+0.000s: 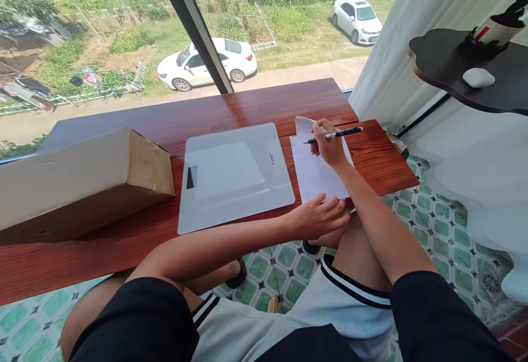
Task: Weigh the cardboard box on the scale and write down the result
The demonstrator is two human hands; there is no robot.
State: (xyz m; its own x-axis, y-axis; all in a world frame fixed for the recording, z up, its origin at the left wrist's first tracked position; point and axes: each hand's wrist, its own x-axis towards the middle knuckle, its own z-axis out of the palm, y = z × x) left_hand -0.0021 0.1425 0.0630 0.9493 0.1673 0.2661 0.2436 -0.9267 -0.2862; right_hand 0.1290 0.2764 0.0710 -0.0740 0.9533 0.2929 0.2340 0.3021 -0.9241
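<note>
Between the fingers of my right hand (327, 146) is a black pen (344, 132), its tip pointing left over a sheet of paper (319, 177). Some small writing shows near the sheet's upper left; I cannot tell whether the tip touches it. My left hand (319, 219) lies across the paper's near edge with fingers stretched out to the right, holding nothing. Left of the paper, a flat white glass scale (231, 202) with a small dark display rests on the table. Another sheet's curled corner (304, 124) sticks out above the paper.
A long cardboard box (82, 180) stands on the left of the reddish wooden table (388, 158). Past the table is a window with a dark frame post (193, 26). To the right, a dark shelf (449, 65) bears a white stone (478, 78), near a white curtain (383, 59).
</note>
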